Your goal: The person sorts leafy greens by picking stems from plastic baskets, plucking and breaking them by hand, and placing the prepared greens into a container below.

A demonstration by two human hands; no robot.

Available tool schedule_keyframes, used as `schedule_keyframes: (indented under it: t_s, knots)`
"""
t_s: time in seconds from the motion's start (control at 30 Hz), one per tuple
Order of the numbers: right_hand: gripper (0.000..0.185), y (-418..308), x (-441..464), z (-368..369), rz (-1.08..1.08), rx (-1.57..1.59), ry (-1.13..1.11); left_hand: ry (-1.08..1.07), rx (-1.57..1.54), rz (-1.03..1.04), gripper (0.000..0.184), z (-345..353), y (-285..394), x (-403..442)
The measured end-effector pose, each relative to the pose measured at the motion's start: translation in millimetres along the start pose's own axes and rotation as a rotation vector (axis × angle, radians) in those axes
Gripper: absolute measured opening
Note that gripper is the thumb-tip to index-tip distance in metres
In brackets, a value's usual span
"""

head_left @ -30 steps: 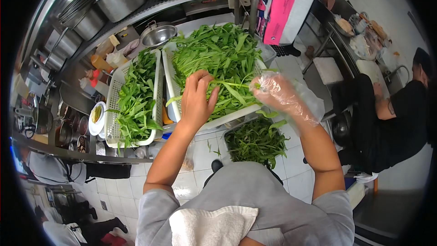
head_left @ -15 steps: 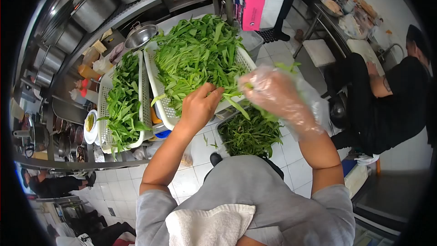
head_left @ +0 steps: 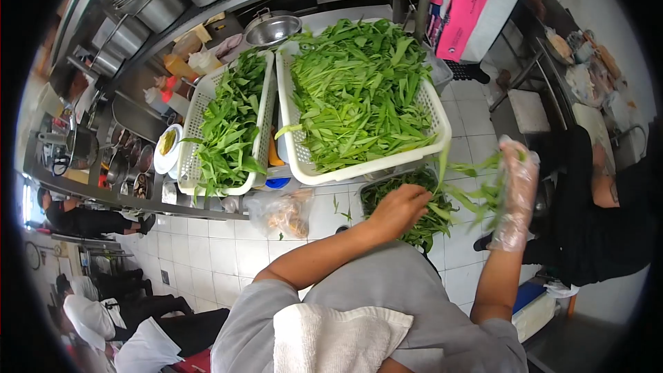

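My right hand (head_left: 516,183), in a clear plastic glove, is closed on a bunch of leafy greens (head_left: 489,192) with long narrow leaves, like water spinach. The bunch hangs off to the left of the glove. Bare and with fingers pinched, my left hand (head_left: 399,213) has a green stem at its fingertips. It is above a dark tub (head_left: 363,200) of darker greens on the floor, covering part of it. Light green stems and leaves (head_left: 359,97) heap up in a large white perforated basket (head_left: 373,173). A narrower white basket (head_left: 188,166) beside it holds leafier greens (head_left: 231,124).
A steel bowl (head_left: 273,29) stands behind the baskets. Sauce bottles (head_left: 173,93) and a white plate (head_left: 166,155) are at left. A plastic bag (head_left: 283,214) hangs at the counter's front edge. A person in black (head_left: 594,221) is close on my right; other people are at lower left.
My view has swung, shifting the baskets rightward in the picture. My left hand has moved from the large basket's edge to over the floor tub. The gloved hand has drawn rightward with greens.
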State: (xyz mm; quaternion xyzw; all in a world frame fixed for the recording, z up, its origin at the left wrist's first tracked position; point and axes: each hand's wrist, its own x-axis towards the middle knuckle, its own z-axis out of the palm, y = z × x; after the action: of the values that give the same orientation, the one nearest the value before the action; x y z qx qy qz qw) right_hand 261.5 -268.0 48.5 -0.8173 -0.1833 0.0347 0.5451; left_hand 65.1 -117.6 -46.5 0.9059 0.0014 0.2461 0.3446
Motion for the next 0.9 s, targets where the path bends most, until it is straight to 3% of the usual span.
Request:
schedule_keyframes:
  t_s: [0.07,0.2,0.27,0.37,0.43,0.47,0.53,0.57,0.6,0.7,0.9]
  knots:
    - [0.02,14,-1,-18,0.047,-0.004,0.008,0.056,-0.022,0.147,0.027,-8,-2,7]
    - [0.016,15,-21,-38,-0.023,0.076,-0.01,0.119,0.015,-0.02,0.011,-71,-37,47]
    - [0.015,19,-28,-43,0.037,0.083,-0.023,0.205,0.32,0.011,0.008,-114,-67,74]
    - [0.014,18,-38,-43,-0.018,0.142,-0.05,0.329,0.558,-0.101,0.011,-161,-143,107]
    - [0.014,23,-41,-42,0.015,0.178,-0.076,0.139,0.654,-0.323,0.025,-184,-195,117]
    - [0.015,24,-42,-41,0.043,0.207,-0.099,0.138,0.661,-0.334,0.025,-190,-208,122]
    - [0.014,14,-47,-38,0.093,0.219,-0.12,-0.266,0.732,-0.399,0.032,-194,-226,117]
    - [0.013,9,-48,-37,0.131,0.232,-0.121,-0.063,0.797,-0.231,0.036,-186,-235,110]
    - [0.013,9,-48,-35,0.13,0.23,-0.128,-0.06,0.797,-0.238,0.036,-186,-247,113]
    - [0.008,15,-49,-31,0.098,0.181,-0.119,-0.408,0.792,-0.419,0.023,-202,-236,144]
    - [0.008,23,-43,-24,0.054,0.145,-0.255,-0.055,0.915,-0.316,0.029,-267,-131,176]
